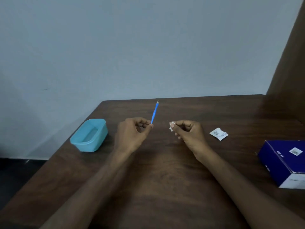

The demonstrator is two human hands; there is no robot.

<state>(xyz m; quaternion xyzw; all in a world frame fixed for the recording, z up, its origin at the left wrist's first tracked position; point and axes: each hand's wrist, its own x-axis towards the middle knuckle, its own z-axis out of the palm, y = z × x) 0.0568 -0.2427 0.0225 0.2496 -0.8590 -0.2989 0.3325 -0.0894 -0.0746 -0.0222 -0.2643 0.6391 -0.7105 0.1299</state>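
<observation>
1. The left hand pinched the lower end of a thin blue stick, which pointed up and away above the worktop.
2. The right hand held a small white wad in curled fingers, just beside the stick's base.
3. A blue tub sat left; a white sachet and a dark blue box sat right.

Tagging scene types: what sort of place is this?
Likely a plain room with a desk: wooden table against a bare grey wall, holding a blue tub, a blue carton and a white sachet.

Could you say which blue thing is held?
The thin blue stick, pinched by the left hand; the light-blue plastic tub and dark-blue cardboard box sit untouched.
</observation>
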